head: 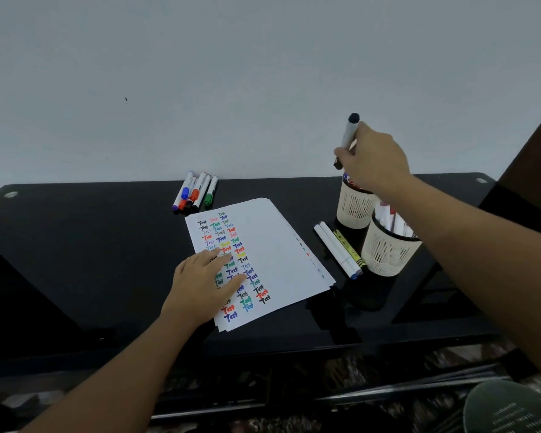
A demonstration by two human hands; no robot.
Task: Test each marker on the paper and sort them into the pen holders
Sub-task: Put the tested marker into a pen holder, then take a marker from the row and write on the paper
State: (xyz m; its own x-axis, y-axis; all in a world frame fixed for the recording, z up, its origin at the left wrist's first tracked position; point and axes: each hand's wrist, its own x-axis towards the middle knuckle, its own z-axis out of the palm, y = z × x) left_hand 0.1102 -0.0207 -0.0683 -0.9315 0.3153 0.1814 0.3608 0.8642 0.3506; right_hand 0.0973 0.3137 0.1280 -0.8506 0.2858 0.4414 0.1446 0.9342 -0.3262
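Lighting: dim, flat and cool, and we find no clear source. Surfaces: the black table gives soft glare and faint reflections. Optics: we note wide-angle bending at the edges and slight softness throughout.

The right hand hides the marker's lower end and part of the far pen holder; its contents are unreadable.
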